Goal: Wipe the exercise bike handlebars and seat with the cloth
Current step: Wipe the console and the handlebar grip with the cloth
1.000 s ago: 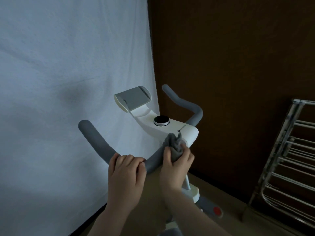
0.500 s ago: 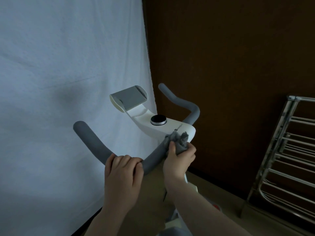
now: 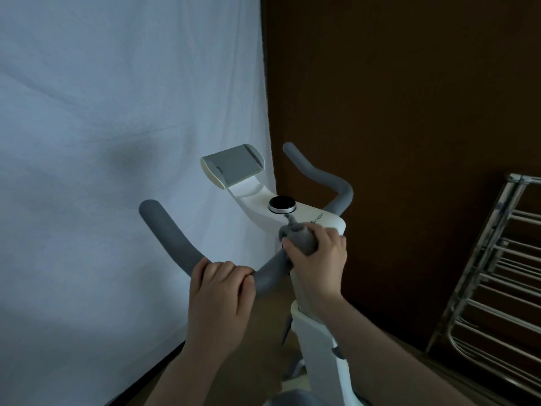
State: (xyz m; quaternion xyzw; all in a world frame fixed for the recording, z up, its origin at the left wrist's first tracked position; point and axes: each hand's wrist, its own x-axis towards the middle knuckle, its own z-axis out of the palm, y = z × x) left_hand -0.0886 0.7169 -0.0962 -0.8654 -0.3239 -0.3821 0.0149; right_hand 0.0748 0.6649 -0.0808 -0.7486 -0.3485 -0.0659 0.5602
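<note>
The white exercise bike has grey padded handlebars; the left bar point(image 3: 169, 238) curves up toward the white sheet and the right bar point(image 3: 322, 174) rises behind the console. My left hand point(image 3: 222, 285) grips the left bar near its low bend. My right hand point(image 3: 317, 259) holds a bunched grey cloth point(image 3: 298, 234) against the white centre housing point(image 3: 325, 219), just below the black round knob point(image 3: 282, 204). A grey tablet holder point(image 3: 234, 164) stands at the front. A sliver of the grey seat point(image 3: 292, 398) shows at the bottom edge.
A white sheet point(image 3: 102, 142) hangs on the left and a dark brown wall point(image 3: 409, 98) stands behind the bike. A metal drying rack point(image 3: 497, 273) leans at the right. The bike's white post point(image 3: 319, 347) drops between my forearms.
My right hand has slid the cloth up from the inner end of the left bar onto the centre housing. My left hand keeps its grip on the bar.
</note>
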